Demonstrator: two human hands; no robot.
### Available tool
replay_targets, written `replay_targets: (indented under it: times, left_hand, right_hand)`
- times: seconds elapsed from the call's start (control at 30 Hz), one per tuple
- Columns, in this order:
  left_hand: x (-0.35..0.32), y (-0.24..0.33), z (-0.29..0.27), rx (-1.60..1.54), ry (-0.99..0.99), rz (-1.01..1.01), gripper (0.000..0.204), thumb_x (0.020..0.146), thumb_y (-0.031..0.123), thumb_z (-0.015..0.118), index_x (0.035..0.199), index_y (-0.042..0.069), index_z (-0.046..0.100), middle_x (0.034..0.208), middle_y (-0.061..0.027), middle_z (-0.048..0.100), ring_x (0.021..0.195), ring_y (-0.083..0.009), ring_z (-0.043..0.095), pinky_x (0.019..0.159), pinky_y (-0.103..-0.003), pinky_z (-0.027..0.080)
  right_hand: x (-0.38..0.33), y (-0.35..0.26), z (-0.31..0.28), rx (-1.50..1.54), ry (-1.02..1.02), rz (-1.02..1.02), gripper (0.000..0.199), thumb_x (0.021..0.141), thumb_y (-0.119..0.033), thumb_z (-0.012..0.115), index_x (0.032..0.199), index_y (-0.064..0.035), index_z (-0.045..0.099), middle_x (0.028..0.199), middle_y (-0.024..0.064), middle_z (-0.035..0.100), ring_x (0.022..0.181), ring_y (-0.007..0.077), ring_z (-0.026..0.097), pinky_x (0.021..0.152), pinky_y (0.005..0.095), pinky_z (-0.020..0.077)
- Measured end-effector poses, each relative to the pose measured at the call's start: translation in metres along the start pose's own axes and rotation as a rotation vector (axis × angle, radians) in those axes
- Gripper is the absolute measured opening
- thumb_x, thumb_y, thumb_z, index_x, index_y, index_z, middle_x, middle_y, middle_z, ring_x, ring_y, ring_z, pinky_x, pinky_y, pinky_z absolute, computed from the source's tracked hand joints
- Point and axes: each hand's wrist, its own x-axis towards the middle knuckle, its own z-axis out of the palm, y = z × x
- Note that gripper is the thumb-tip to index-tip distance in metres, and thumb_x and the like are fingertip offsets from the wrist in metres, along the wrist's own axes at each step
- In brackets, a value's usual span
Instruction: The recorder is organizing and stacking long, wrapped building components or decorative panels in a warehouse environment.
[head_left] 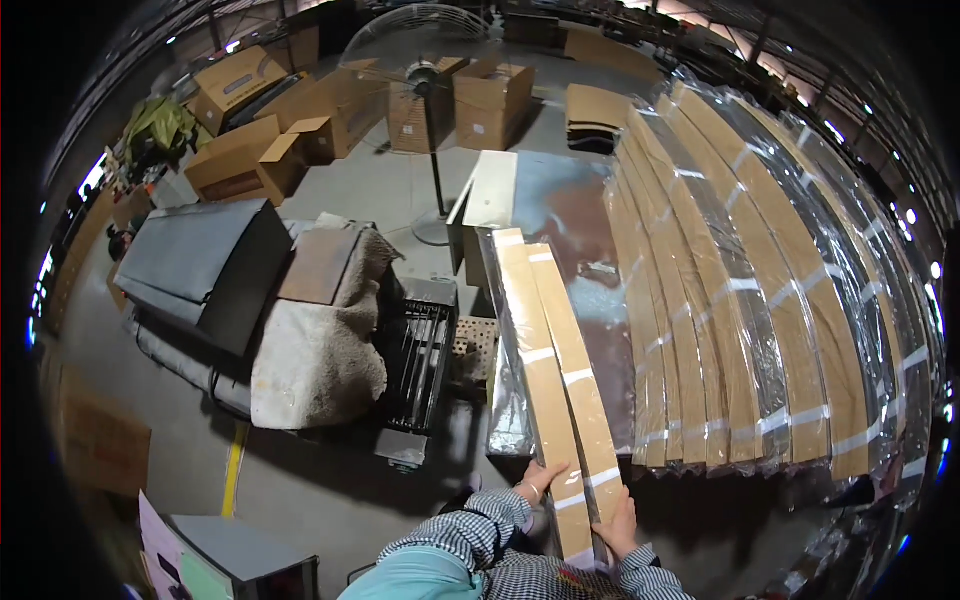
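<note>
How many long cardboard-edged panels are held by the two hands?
2: they lie side by side on the metal table. The left panel is gripped near its end by the left hand, and the right panel by the right hand. More wrapped panels are stacked at the right.

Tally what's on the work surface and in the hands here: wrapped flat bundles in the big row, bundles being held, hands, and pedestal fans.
Wrapped cardboard-edged bundles in the row: 6
Bundles held by the hands: 2
Hands, left hand and right hand: 2
Pedestal fan: 1
Total: 11
</note>
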Motion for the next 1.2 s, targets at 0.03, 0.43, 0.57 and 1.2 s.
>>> replay_targets:
  times: [0.03, 0.43, 0.57, 1.2]
  left_hand:
    - [-0.009, -0.003, -0.003, 0.143, -0.004, 0.076, 0.092, 0.068, 0.036, 0.091, 0.132, -0.008, 0.042, 0.122, -0.0151, 0.063, 0.109, -0.0241, 0.063, 0.092, -0.037, 0.052]
    - [-0.120, -0.011, -0.077, -0.205, 0.034, -0.358, 0.101, 0.074, 0.050, 0.083, 0.148, 0.015, 0.023, 0.140, -0.0117, 0.050, 0.128, -0.0292, 0.046, 0.092, -0.054, 0.041]
    - [-0.158, 0.063, -0.095, -0.454, 0.174, -0.157, 0.102, 0.079, 0.054, 0.077, 0.149, 0.012, 0.016, 0.146, -0.0150, 0.041, 0.130, -0.0296, 0.046, 0.098, -0.053, 0.043]
    - [-0.106, 0.188, -0.178, -0.808, 0.411, 0.221, 0.129, 0.074, 0.057, 0.080, 0.150, -0.006, -0.004, 0.154, -0.0230, 0.027, 0.139, -0.0338, 0.036, 0.107, -0.048, 0.042]
  right_hand:
    - [0.001, 0.005, -0.002, 0.014, -0.034, -0.043, 0.117, 0.053, -0.014, 0.088, 0.147, 0.0037, 0.020, 0.115, 0.0240, 0.048, 0.110, 0.0430, 0.048, 0.096, 0.0480, 0.0415]
    - [0.015, -0.061, -0.031, -0.051, -0.284, -0.463, 0.089, 0.069, -0.020, 0.079, 0.142, 0.0011, 0.034, 0.101, 0.0228, 0.052, 0.097, 0.0427, 0.053, 0.079, 0.0482, 0.0459]
    - [0.062, -0.124, -0.035, -0.041, -0.221, -0.739, 0.095, 0.063, -0.023, 0.080, 0.144, 0.0030, 0.037, 0.102, 0.0189, 0.052, 0.096, 0.0385, 0.052, 0.081, 0.0456, 0.0428]
    - [0.114, -0.317, -0.028, -0.104, 0.044, -0.882, 0.080, 0.057, -0.027, 0.084, 0.127, -0.0023, 0.054, 0.101, 0.0156, 0.056, 0.096, 0.0373, 0.057, 0.083, 0.0450, 0.0476]
